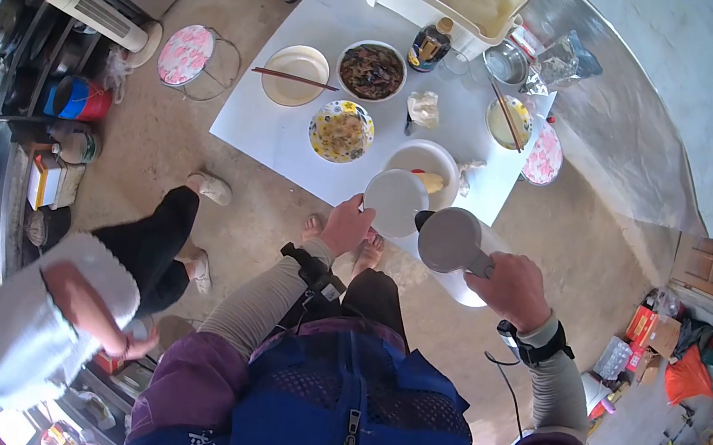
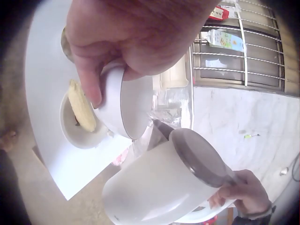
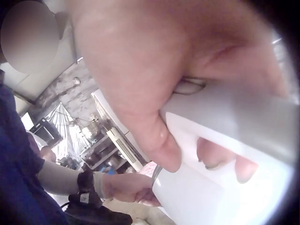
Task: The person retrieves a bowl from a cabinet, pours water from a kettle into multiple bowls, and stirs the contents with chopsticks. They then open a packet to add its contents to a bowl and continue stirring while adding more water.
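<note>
My left hand [image 1: 346, 226] grips a white bowl [image 1: 395, 203] by its rim and side, just over the table's near edge. In the left wrist view the thumb presses the outside of this bowl [image 2: 110, 108]. My right hand [image 1: 512, 288] holds a white kettle [image 2: 145, 183] with a grey lid [image 1: 451, 238], its fingers curled round the handle. The kettle is tilted, its dark spout [image 1: 421, 220] close to the bowl's rim. Behind the held bowl, a larger white bowl [image 1: 400, 149] contains a pale yellow, elongated food piece [image 2: 82, 107].
The white table [image 1: 244, 133] bears a plate with chopsticks [image 1: 293, 91], a bowl of dark food [image 1: 370, 72], a floral bowl [image 1: 340, 132], a dark bottle [image 1: 430, 44] and another bowl with chopsticks [image 1: 507, 123]. Another person [image 1: 54, 313] is at my left. Stools [image 1: 186, 55] stand by the table.
</note>
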The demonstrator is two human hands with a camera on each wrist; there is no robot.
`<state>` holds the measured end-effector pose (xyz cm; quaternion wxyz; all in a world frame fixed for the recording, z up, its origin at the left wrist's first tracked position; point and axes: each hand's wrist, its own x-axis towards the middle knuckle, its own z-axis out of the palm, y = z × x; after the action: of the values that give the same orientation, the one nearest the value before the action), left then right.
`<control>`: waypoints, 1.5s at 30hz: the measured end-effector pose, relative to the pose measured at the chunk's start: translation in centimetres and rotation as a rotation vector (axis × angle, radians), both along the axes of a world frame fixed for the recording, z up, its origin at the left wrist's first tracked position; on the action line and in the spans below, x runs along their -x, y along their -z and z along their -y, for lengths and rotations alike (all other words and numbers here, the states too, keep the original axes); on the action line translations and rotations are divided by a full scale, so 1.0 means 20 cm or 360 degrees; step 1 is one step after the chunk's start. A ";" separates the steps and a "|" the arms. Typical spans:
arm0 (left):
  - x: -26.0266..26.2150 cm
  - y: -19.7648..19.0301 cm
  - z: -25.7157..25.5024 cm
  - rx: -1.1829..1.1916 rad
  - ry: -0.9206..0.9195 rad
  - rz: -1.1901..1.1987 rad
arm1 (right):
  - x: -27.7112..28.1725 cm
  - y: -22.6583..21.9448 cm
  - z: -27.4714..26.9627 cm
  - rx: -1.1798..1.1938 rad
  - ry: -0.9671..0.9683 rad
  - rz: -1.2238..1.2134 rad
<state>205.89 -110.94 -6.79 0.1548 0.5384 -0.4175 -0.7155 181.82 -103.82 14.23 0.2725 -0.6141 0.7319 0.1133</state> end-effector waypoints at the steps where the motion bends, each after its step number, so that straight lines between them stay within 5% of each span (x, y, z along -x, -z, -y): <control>1: 0.00 -0.01 0.00 0.0027 0.0031 0.0031 | 0.00 0.00 0.00 -0.0006 -0.0002 -0.0009; 5: 0.00 0.05 -0.01 0.0284 0.0141 0.0135 | 0.01 0.02 -0.01 -0.0017 -0.0015 -0.0031; 12: 0.02 0.02 -0.02 0.0031 -0.0059 -0.0063 | 0.12 0.07 -0.11 -0.0032 0.0150 0.0148; 14: 0.02 0.06 -0.03 0.0009 -0.0170 -0.0119 | 0.16 0.08 -0.15 -0.0050 0.0395 0.0312; 17: -0.03 0.19 -0.02 0.0098 0.0053 0.0007 | 0.23 0.13 -0.24 -0.0017 0.0700 0.0488; 23: -0.08 0.13 0.02 -0.0212 -0.0290 -0.0142 | 0.37 0.40 -0.42 0.0095 0.1186 0.0768; 36: -0.33 0.37 0.02 -0.0333 -0.0418 -0.0049 | 0.48 1.00 -0.56 0.0404 0.2199 0.1204; 45: -0.46 0.62 0.00 -0.0491 -0.0560 0.0059 | 0.41 1.29 -0.48 0.0662 0.2478 0.1388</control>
<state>215.16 -110.95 -19.21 0.1854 0.6331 -0.2058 -0.7228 173.55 -94.28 -11.56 0.4080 0.0276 0.7771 -0.4785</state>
